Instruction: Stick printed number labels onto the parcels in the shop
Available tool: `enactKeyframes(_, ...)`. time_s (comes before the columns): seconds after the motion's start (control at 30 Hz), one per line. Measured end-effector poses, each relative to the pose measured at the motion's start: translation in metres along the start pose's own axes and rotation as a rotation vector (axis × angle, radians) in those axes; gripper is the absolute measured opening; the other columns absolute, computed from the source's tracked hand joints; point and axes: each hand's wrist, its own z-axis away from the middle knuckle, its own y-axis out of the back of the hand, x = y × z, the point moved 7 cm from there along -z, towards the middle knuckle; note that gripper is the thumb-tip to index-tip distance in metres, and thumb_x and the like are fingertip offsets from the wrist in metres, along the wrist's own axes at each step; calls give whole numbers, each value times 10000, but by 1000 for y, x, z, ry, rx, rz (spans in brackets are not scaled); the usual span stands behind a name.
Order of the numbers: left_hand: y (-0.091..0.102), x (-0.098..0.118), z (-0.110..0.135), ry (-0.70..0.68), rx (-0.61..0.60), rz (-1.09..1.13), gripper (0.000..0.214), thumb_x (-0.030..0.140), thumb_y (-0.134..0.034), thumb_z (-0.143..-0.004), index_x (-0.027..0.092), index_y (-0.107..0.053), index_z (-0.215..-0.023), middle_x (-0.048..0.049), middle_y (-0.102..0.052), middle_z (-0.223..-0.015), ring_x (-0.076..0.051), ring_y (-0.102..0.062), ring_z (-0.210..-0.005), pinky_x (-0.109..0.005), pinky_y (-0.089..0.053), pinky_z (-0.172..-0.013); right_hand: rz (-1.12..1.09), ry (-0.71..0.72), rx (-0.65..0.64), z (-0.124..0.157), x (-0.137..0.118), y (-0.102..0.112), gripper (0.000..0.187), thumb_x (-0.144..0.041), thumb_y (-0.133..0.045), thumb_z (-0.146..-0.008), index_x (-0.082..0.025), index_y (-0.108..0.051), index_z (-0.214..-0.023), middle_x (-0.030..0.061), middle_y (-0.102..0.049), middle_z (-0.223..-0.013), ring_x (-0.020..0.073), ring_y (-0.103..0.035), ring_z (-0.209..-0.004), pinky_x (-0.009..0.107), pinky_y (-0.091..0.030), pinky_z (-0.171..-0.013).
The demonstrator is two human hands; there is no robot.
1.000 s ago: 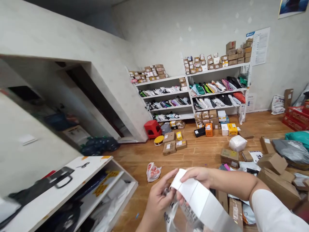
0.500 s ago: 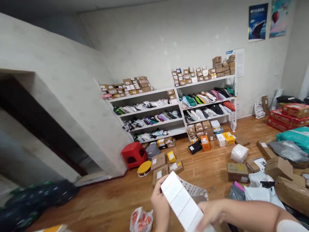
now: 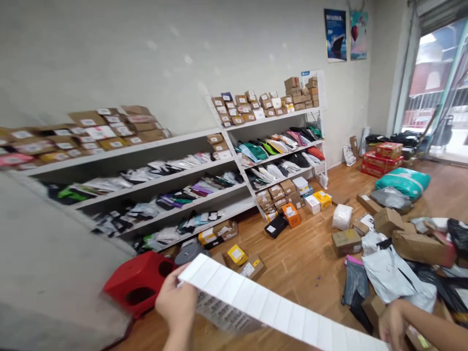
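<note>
My left hand (image 3: 178, 302) is closed on the near end of a long white strip of blank labels (image 3: 270, 307), which stretches right across the bottom of the view. Under the strip hangs a printed sheet (image 3: 219, 312) with dark text. My right hand (image 3: 393, 325) pinches the strip at the lower right, with its forearm coming in from the corner. A red plastic stool (image 3: 137, 282) stands on the wooden floor just left of my left hand.
White shelves (image 3: 234, 161) along the wall carry several small boxes and bagged garments. Cardboard boxes (image 3: 345, 241), a white bundle (image 3: 341, 217) and grey mailer bags (image 3: 387, 273) lie over the floor at right. Red crates (image 3: 380, 158) and a teal sack (image 3: 402, 180) sit near the bright doorway.
The view has swung right and closer to the shelves. My hands have moved apart, and the label strip is drawn out much longer between them.
</note>
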Motion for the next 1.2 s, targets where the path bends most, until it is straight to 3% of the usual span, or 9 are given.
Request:
enactKeyframes(0.13,-9,4,-33,-1,-49,-154,147,316,-597,-633,230,-655,-737,9,-589,-637,-206,-538,-608,-291,-396,-574,-193,-234,139,36,30,12,403,-471,-885,-385,-195,-734,-637,6,-600,-514,118,-489,-309,220,-300,-276)
enactKeyframes(0.23,-3,1,-58,-79,-71,-240,70,311,-555,-641,252,-573,-675,14,-516,-573,-215,-488,-562,-292,-364,-562,-329,-210,390,78,-6,29,396,-360,-902,-430,-141,-736,-715,31,-641,-586,89,-527,-384,179,-329,-327)
enactKeyframes(0.33,-4,-7,-85,-167,-123,-307,101,343,-507,-700,255,-554,-690,-13,-536,-580,-237,-505,-553,-319,-397,-566,-488,171,697,120,-85,52,510,-187,-888,-469,-91,-723,-942,32,-669,-669,83,-599,-500,152,-386,-436)
enactKeyframes(0.43,-39,-12,-90,-356,-377,-358,175,429,-560,-689,264,-615,-710,-28,-623,-637,-266,-591,-613,-356,-474,-624,-580,556,930,149,-167,74,599,-133,-816,-594,-149,-634,-1165,-29,-668,-698,72,-556,-447,143,-386,-420)
enactKeyframes(0.53,-103,-4,-42,-653,-822,-298,294,553,-699,-592,291,-701,-726,-28,-727,-803,-285,-685,-787,-343,-522,-748,-782,950,1039,155,-235,95,213,-99,-596,-796,-161,-634,-996,-30,-695,-725,56,-540,-422,138,-450,-450)
enactKeyframes(0.7,-174,18,95,-1007,-1408,-205,673,874,-536,-656,223,-707,-655,-72,-691,-702,-217,-666,-665,-265,-475,-630,-897,1231,926,114,-306,118,350,-15,-384,-860,-146,-650,-1045,46,-747,-950,105,-703,-819,186,-568,-707)
enactKeyframes(0.9,-182,76,129,-993,-1196,44,658,696,-386,-896,192,-593,-527,-34,-578,-556,-142,-530,-552,-244,-401,-592,-628,910,1179,55,-300,141,152,-204,-607,-893,-152,-618,-751,1,-671,-666,67,-561,-493,159,-445,-473)
enactKeyframes(1.03,-185,90,121,-779,-1088,172,495,619,-513,-832,192,-660,-628,-24,-626,-592,-147,-538,-564,-251,-413,-594,-447,814,1279,35,-288,147,400,-392,-798,-724,-162,-535,-530,-74,-457,-398,41,-303,-344,187,-202,-361)
enactKeyframes(1.2,-190,94,125,-538,-939,332,506,606,-623,-741,163,-726,-963,70,-444,-491,-119,-408,-473,-245,-366,-534,-202,790,1424,31,-281,143,462,-527,-840,-583,-151,-587,-495,-55,-488,-416,65,-367,-443,208,-219,-443)
